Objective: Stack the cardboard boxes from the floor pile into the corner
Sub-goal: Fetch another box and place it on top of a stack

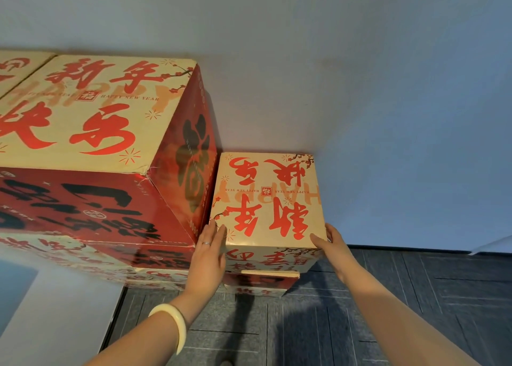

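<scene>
A cream cardboard box (266, 196) with red New Year lettering tops a lower stack against the wall. My left hand (209, 250) lies flat against its near-left corner, fingers straight. At the near-right corner my right hand (329, 241) presses in, thumb on the top face and fingers down the right side. Further boxes (266, 281) of the same print sit underneath it. To the left rises a taller stack of boxes (91, 116), cream on top and red with black lettering on the sides.
A pale wall (360, 74) runs behind both stacks. Dark tiled floor (401, 310) spreads to the right and toward me. A white panel (55, 310) lies at the lower left. Something white shows at the far right edge (496, 245).
</scene>
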